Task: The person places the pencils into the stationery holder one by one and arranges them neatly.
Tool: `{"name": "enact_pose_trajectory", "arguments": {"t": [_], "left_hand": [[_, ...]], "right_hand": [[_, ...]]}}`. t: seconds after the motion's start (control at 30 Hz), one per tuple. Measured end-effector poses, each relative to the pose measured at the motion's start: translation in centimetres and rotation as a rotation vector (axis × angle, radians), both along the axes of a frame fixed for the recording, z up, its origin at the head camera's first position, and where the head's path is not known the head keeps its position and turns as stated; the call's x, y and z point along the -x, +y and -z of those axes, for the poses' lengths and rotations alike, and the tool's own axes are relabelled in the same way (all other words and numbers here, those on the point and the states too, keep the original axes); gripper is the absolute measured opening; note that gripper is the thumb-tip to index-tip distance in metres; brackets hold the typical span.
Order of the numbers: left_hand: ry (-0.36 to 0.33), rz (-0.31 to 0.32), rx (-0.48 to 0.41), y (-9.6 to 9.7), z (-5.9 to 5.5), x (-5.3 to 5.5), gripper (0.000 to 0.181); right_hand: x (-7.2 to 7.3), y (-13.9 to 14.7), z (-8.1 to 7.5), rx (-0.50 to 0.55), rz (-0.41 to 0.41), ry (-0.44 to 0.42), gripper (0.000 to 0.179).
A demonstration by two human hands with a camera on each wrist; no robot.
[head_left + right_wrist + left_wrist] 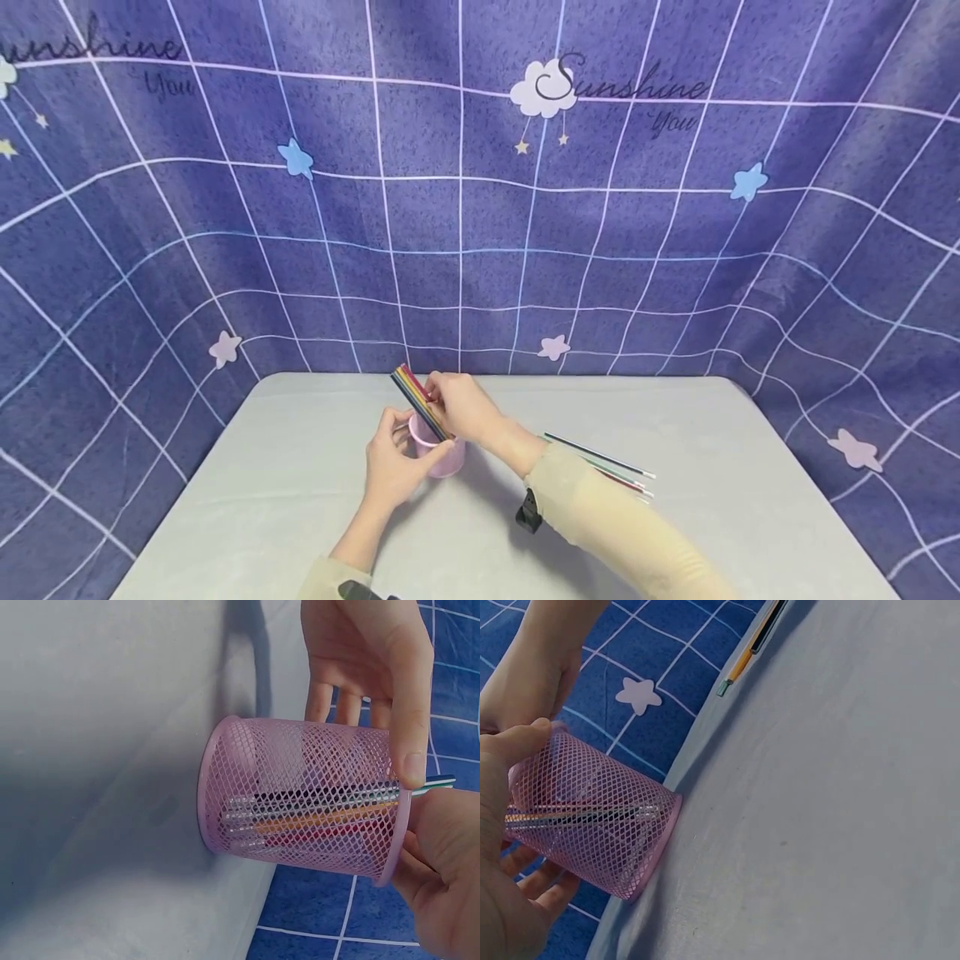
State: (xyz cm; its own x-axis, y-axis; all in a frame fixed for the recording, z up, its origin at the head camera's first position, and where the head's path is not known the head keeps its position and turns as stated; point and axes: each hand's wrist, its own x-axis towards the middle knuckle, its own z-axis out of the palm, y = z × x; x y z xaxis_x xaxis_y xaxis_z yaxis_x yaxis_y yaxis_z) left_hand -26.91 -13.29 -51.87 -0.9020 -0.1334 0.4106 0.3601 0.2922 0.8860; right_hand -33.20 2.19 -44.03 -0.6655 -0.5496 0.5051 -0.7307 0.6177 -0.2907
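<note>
A pink mesh pencil cup (447,463) stands upright on the table, its base on the surface. My left hand (392,468) holds it from the left, thumb along the near rim and fingers around the far side. Several coloured pencils (415,395) stand in the cup and lean left, their upper ends above the rim. In the right wrist view, their white-tipped lower ends show through the mesh (315,757) near the base. At the rim, my right hand (468,410) pinches pencils; its fingertips are partly hidden, so how many cannot be told.
Several loose pencils (600,457) lie on the pale table (315,500) to the right, partly behind my right sleeve (600,508). One pencil (744,661) shows at the top of the left wrist view. A blue grid-patterned curtain (465,275) surrounds the table's back and sides.
</note>
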Motion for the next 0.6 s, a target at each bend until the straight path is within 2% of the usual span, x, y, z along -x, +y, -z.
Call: {"name": "enact_pose_trajectory", "arguments": {"t": [0.1, 0.27, 0.43, 0.6], "left_hand": [[0.001, 0.006, 0.0, -0.1, -0.2, 0.1, 0.068], [-0.001, 0.009, 0.0, -0.2, 0.0, 0.1, 0.069], [0.012, -0.006, -0.004, -0.3, -0.1, 0.0, 0.067], [0.006, -0.007, 0.006, 0.1, -0.3, -0.1, 0.068]], "right_hand": [[0.1, -0.1, -0.1, 0.017, -0.014, 0.015, 0.015], [-0.1, -0.1, 0.1, 0.021, -0.016, 0.024, 0.019], [0.0, 0.4, -0.4, 0.047, -0.011, -0.031, 0.022], [0.4, 2.4, -1.0, 0.125, -0.033, -0.059, 0.022]]}}
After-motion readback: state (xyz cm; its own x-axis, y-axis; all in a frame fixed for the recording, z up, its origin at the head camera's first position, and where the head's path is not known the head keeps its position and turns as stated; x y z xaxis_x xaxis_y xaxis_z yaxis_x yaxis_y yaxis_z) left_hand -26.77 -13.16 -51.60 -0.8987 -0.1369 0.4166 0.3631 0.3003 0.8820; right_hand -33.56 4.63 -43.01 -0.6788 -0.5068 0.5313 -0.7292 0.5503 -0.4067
